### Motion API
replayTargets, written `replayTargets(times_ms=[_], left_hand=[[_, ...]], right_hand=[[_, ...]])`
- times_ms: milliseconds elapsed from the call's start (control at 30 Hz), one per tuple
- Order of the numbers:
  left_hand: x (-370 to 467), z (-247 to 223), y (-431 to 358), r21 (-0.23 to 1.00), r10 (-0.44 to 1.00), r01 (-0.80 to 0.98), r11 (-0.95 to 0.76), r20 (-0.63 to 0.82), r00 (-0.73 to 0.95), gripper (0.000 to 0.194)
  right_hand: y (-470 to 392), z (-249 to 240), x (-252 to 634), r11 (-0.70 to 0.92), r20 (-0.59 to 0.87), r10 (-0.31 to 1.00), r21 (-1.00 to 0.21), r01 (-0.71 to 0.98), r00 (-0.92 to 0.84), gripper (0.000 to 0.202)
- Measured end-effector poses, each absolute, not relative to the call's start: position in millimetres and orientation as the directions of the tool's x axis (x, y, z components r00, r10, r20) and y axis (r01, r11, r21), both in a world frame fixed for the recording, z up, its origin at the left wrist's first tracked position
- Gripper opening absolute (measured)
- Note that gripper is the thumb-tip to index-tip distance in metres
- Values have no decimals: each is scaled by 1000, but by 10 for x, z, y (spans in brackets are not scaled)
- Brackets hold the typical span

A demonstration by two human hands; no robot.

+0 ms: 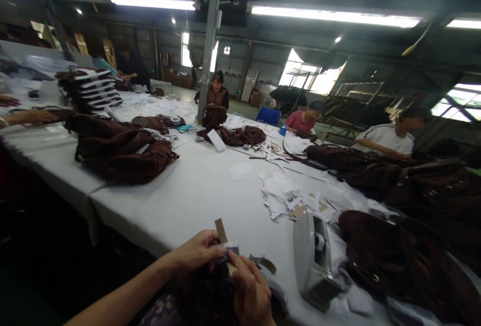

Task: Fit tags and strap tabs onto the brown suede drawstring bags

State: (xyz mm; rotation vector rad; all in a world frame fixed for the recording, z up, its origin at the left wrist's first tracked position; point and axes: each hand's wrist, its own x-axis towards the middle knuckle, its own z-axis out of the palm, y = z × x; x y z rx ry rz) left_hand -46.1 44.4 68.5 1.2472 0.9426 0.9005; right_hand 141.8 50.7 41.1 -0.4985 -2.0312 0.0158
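Note:
In front of my body, my left hand [203,252] is closed, thumb and fingers pinching a small white and grey piece [233,247]. A stiff tan strip [221,231] stands up out of this grip. My right hand [251,286] presses its fingers against the lower side of the same piece. Dark material [205,288] lies below both hands, mostly hidden and in shadow. Curled grey and tan strips [266,264] show just beyond my right hand. To the right stands a grey tape dispenser [313,261].
Brown bags are stacked [120,150] at the left, with more brown bags [406,261] along the right. Paper scraps [289,193] litter the white table [188,201]. A post [209,40] rises at the far side. Several people work around the table; another person's hand [35,116] rests at far left.

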Motion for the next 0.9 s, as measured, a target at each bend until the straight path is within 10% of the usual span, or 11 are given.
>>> replayTargets(times_ms=[900], left_hand=[[-378,876,337,995,927,94,-39,1,374,19]], right_hand=[[598,647,1282,564,473,826,-678,471,-307,12]])
